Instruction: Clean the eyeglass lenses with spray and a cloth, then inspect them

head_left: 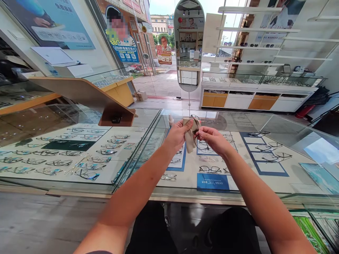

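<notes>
Both my hands are held together above the glass display case. My left hand is closed around a beige cloth, which hangs down between the hands. Dark-framed glasses stick up out of the cloth, and part of their frame is hidden by it. The fingers of my right hand are pinched on a thin dark part of the same glasses, just right of the cloth. A small white bottle stands behind my left hand.
Rows of glasses lie inside the case, under the glass. A brown wooden stand rises at the left. An oval mirror is beyond the case, beside shelves at the right.
</notes>
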